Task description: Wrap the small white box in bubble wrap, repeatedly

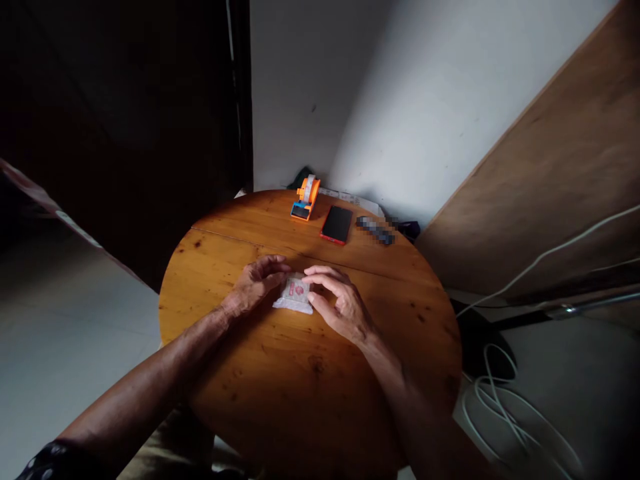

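A small flat packet (296, 291) in clear plastic wrap, with red print on a pale face, lies on the wooden table between my hands. At its upper left corner, my left hand (257, 280) has bent fingers and a thumb closed on the edge. My right hand (340, 299) reaches in from the other side, its thumb and fingers apart. Its fingertips rest at the packet's upper right corner, and the thumb is by the right edge. The packet's crinkled plastic end points toward me.
On the round table (240, 373), an orange tape dispenser (309, 193) stands at the back. Beside it lie a red-edged phone (337, 224) and a blurred dark object (375, 230). Walls stand behind. White cable (500, 407) coils on the floor at the right.
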### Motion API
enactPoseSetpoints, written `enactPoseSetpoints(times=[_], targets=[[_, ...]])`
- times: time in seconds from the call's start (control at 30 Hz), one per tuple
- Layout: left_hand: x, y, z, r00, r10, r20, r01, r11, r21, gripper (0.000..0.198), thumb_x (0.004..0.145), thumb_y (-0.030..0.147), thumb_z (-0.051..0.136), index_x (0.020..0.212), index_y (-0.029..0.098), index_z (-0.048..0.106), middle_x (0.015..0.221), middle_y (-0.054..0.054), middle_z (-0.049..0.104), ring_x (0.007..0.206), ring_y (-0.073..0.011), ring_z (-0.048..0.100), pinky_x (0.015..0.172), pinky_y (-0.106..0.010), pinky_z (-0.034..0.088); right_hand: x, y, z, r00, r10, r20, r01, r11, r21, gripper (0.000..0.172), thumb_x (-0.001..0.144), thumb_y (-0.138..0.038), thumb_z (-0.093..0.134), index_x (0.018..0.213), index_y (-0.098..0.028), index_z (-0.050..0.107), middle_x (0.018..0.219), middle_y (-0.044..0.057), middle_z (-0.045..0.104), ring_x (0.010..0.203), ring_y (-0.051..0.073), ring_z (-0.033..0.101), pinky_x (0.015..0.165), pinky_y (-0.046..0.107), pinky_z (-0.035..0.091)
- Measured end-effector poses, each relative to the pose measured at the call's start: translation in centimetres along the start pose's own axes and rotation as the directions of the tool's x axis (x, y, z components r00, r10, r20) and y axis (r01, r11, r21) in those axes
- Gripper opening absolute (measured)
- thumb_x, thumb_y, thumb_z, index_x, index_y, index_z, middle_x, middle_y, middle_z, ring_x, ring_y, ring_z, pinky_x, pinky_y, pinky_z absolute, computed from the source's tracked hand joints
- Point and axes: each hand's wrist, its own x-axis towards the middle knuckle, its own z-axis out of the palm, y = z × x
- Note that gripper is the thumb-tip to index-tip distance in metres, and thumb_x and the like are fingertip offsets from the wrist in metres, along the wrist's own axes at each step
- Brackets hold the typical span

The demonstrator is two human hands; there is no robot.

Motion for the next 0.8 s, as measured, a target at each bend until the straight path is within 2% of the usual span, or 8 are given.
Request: enactPoseSetpoints(times=[0.13, 0.33, 0.47, 0.67, 0.73, 0.8], targets=[[0.1, -0.3, -0.1, 1.000, 0.011, 0.008, -0.012, 0.999, 0.037, 0.045, 0.069, 0.023, 0.077, 0.111, 0.016, 0.061, 0.103, -0.008, 0.070, 0.089, -0.0170, 0.065, 0.080, -0.030, 0.050, 0.1, -0.3, -0.2, 0.999, 0.030, -0.038, -0.030, 0.999, 0.011, 0.025, 0.083, -0.018, 0.057, 0.105, -0.026, 0.064, 0.115, 0.006, 0.068, 0.112, 0.023, 0.062, 0.099, 0.045, 0.048], [0.2, -0.6, -0.1, 0.998, 0.050, 0.026, -0.052, 0.994, 0.099, 0.046, 0.071, 0.026, 0.076, 0.113, 0.016, 0.060, 0.103, -0.007, 0.068, 0.088, -0.0166, 0.063, 0.077, -0.029, 0.050, 0.2, 0.4, -0.2, 0.972, 0.220, -0.089, -0.215, 0.975, 0.062, 0.031, 0.082, -0.024, 0.060, 0.113, -0.024, 0.062, 0.115, 0.008, 0.069, 0.109, 0.024, 0.065, 0.098, 0.046, 0.050], [0.0, -0.2, 0.1, 0.996, 0.083, -0.007, -0.081, 0.980, 0.180, 0.043, 0.071, 0.025, 0.075, 0.111, 0.016, 0.062, 0.099, -0.007, 0.067, 0.086, -0.0170, 0.061, 0.076, -0.029, 0.050, 0.1, 1.6, 0.3, 0.942, 0.333, -0.040, -0.324, 0.935, 0.148, 0.033, 0.082, -0.030, 0.063, 0.115, -0.024, 0.063, 0.117, 0.009, 0.071, 0.109, 0.024, 0.065, 0.097, 0.046, 0.051], [-0.7, 0.2, 0.0, 0.999, 0.016, -0.040, -0.007, 0.974, 0.225, 0.037, 0.074, 0.028, 0.072, 0.108, 0.016, 0.064, 0.100, -0.009, 0.068, 0.084, -0.0178, 0.063, 0.074, -0.029, 0.050, 0.5, 3.0, 0.5, 0.867, 0.496, 0.052, -0.484, 0.813, 0.323, 0.034, 0.082, -0.038, 0.065, 0.112, -0.023, 0.065, 0.118, 0.011, 0.072, 0.109, 0.024, 0.068, 0.093, 0.042, 0.053], [-0.9, 0.2, 0.1, 0.999, 0.003, -0.036, 0.006, 0.967, 0.256, 0.037, 0.074, 0.029, 0.072, 0.108, 0.016, 0.065, 0.101, -0.009, 0.070, 0.082, -0.0187, 0.063, 0.071, -0.029, 0.050, 1.0, 3.3, 0.3, 0.852, 0.516, 0.082, -0.514, 0.798, 0.317, 0.032, 0.082, -0.039, 0.066, 0.110, -0.023, 0.067, 0.115, 0.009, 0.073, 0.108, 0.023, 0.068, 0.093, 0.041, 0.053], [-0.9, 0.3, 0.2, 1.000, 0.015, -0.022, -0.008, 0.952, 0.305, 0.039, 0.073, 0.031, 0.073, 0.108, 0.015, 0.066, 0.102, -0.010, 0.070, 0.082, -0.0200, 0.064, 0.070, -0.030, 0.050, 1.8, 3.5, 0.1, 0.835, 0.542, 0.094, -0.545, 0.795, 0.266, 0.031, 0.080, -0.040, 0.068, 0.106, -0.023, 0.068, 0.106, 0.007, 0.075, 0.098, 0.021, 0.070, 0.086, 0.038, 0.055]])
